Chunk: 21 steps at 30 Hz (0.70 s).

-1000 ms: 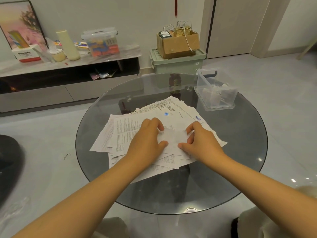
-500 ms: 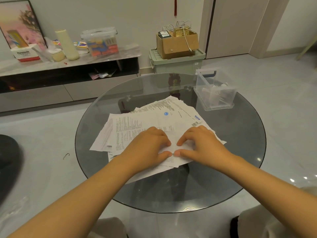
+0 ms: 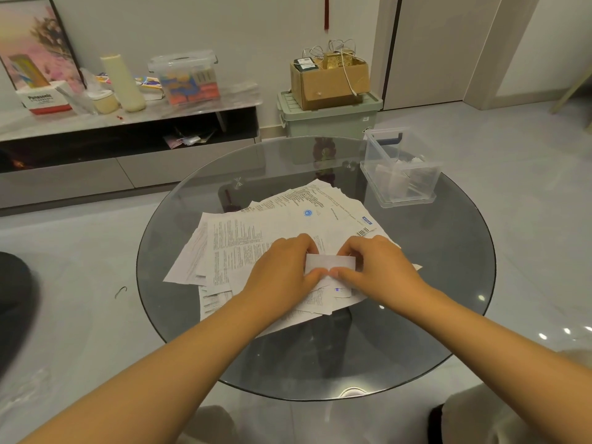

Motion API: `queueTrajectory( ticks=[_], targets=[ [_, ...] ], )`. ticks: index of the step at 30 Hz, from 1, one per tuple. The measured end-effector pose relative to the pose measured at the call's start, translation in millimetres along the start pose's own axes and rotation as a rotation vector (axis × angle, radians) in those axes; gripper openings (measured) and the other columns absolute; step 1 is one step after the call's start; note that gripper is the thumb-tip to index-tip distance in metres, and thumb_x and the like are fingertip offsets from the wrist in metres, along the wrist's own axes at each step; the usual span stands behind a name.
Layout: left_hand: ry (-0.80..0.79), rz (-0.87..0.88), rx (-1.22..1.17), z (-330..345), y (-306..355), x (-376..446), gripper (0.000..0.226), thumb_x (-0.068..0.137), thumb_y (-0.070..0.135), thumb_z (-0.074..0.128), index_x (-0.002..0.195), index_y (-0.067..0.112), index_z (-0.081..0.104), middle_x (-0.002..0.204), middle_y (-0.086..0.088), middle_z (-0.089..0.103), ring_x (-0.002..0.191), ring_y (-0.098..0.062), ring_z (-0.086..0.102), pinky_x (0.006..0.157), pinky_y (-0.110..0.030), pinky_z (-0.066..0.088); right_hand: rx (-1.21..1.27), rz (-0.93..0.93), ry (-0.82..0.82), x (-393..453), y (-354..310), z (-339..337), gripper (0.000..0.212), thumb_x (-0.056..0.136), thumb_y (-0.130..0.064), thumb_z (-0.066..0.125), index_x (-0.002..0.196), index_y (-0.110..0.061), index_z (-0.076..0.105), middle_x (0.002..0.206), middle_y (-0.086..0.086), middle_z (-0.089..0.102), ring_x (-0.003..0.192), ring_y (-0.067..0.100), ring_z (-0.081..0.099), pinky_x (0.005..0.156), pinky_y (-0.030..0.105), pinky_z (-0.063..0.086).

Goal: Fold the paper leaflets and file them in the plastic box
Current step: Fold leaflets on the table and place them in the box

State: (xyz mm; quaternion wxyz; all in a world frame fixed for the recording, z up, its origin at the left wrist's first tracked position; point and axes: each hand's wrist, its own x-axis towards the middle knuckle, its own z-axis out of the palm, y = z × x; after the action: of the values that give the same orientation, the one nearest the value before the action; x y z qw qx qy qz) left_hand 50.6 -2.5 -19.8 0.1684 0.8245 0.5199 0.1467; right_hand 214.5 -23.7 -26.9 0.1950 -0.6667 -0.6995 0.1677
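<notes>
Dim warm indoor light, slight yellow-green cast. Small specular hotspots on the round smoked-glass tabletop (image 3: 448, 315) right of and below the hands, more on the glossy grey floor tiles (image 3: 528, 219) beyond. Shadows soft. Wide-angle bowing at edges; overall soft, compression-smeared detail.

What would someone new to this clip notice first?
Both hands meet at the middle of the round glass table, the left hand and right hand pinching a small folded leaflet above a loose spread of printed leaflets. At the table's far right edge stands an open clear plastic box with some folded papers inside.
</notes>
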Motion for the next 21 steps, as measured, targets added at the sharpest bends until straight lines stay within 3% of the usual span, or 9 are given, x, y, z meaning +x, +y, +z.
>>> queueTrajectory(
  ticks=[3,9,14,21],
  targets=[
    [-0.026,-0.067,-0.047,0.6,0.9,5.4,0.031,0.085,0.034,0.066,0.109,0.024,0.05,0.088,0.01,0.047,0.085,-0.009,0.045,0.072,-0.021,0.036,-0.064,0.043,0.004,1.9,0.3,2.1,0.027,0.081,-0.043,0.066,0.103,-0.029,0.058,0.089,-0.011,0.052,0.097,0.013,0.045,0.082,0.026,0.037],
    [-0.045,-0.125,-0.132,-5.4,-5.9,8.4,0.031,0.08,0.018,0.073,0.097,0.026,0.048,0.091,0.01,0.044,0.082,-0.009,0.046,0.076,-0.02,0.037,-0.033,0.053,-0.084,4.3,5.9,-9.3,0.034,0.083,-0.029,0.067,0.113,-0.031,0.053,0.117,-0.006,0.046,0.115,0.018,0.033,0.096,0.029,0.029],
    [-0.039,-0.01,-0.094,-7.2,-4.8,5.0,0.013,0.084,0.011,0.065,0.083,0.022,0.059,0.088,0.009,0.048,0.084,-0.01,0.05,0.076,-0.017,0.037,-0.132,-0.004,-0.092,-0.8,6.9,-15.8,0.031,0.087,-0.03,0.061,0.118,-0.033,0.059,0.126,-0.006,0.046,0.121,0.017,0.031,0.099,0.027,0.027],
    [-0.045,0.166,0.017,-5.7,-6.1,-3.5,0.02,0.092,0.022,0.055,0.105,0.02,0.07,0.101,0.012,0.056,0.097,-0.006,0.05,0.085,-0.013,0.036,-0.105,-0.019,-0.156,-17.2,6.9,-21.4,0.027,0.081,-0.035,0.069,0.107,-0.031,0.066,0.118,-0.006,0.049,0.117,0.015,0.032,0.096,0.026,0.032]
  ],
)
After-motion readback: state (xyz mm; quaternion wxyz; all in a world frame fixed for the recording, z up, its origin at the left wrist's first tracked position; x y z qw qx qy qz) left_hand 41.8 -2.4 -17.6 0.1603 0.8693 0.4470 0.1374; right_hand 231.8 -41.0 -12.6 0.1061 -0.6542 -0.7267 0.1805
